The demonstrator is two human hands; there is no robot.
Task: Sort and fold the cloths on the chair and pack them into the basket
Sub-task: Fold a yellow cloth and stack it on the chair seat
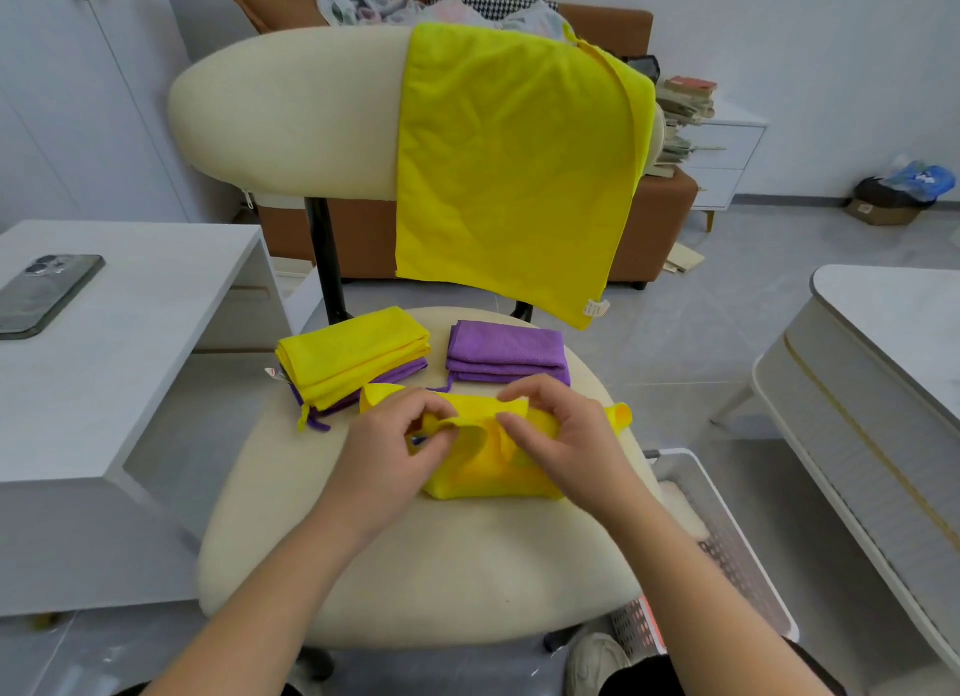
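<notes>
Large yellow microfibre cloth (514,165) draped over backrest of cream padded chair (415,565); white perforated plastic basket (727,539) on floor beside seat, to my right; folded yellow-over-purple stack (353,362) and folded purple stack (506,352) at seat rear; half-folded small yellow cloth (493,472) mid-seat, its top edge pinched by my left hand (395,435) and right hand (561,435)

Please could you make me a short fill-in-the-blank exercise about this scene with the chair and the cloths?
1. The left hand and the right hand grip a ____ cloth on the chair seat.
2. The large unfolded cloth hangs over the chair's ____.
3. In the left pile, yellow lies on top of ____.
4. The phone lies on the table to the chair's ____.
Missing words: yellow; backrest; purple; left.
</notes>
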